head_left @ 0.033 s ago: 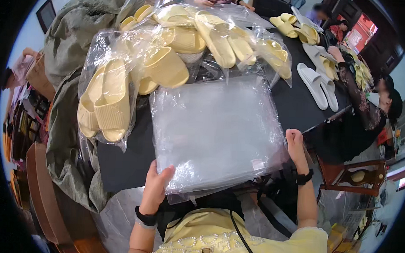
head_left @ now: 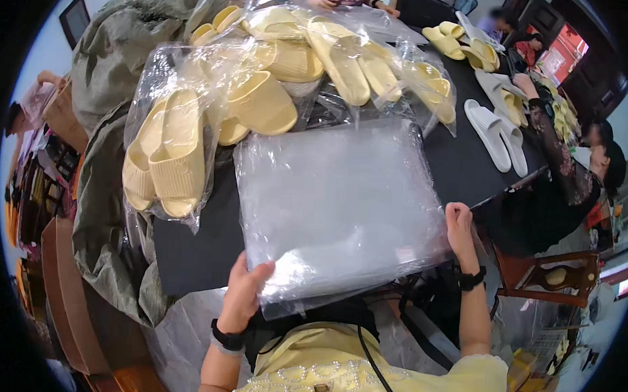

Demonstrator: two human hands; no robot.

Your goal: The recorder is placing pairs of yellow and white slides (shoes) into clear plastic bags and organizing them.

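Observation:
A thick stack of clear plastic bags (head_left: 338, 204) lies flat before me, its near edge reaching past the table's edge. My left hand (head_left: 245, 294) grips its near left corner, thumb on top and the other fingers out of sight beneath. At the right edge, my right hand (head_left: 459, 229) is closed with its fingers curled, pinching the plastic there. Beyond the stack's left side is a pair of yellow slippers (head_left: 173, 156) in a clear bag. More bagged yellow slippers (head_left: 262, 104) lie heaped along the stack's far side.
White slippers (head_left: 496, 137) rest on the black table (head_left: 453, 159) to the right, with loose yellow slippers (head_left: 447, 42) farther back. A co-worker's lace sleeve (head_left: 554, 142) reaches in from the right. A large grey-green sack (head_left: 125, 65) stands left, near a cardboard box (head_left: 68, 291) and wooden chair (head_left: 553, 273).
The picture has shifted very slightly, and the glare on the stack's near left part is brighter. Both hands keep their hold.

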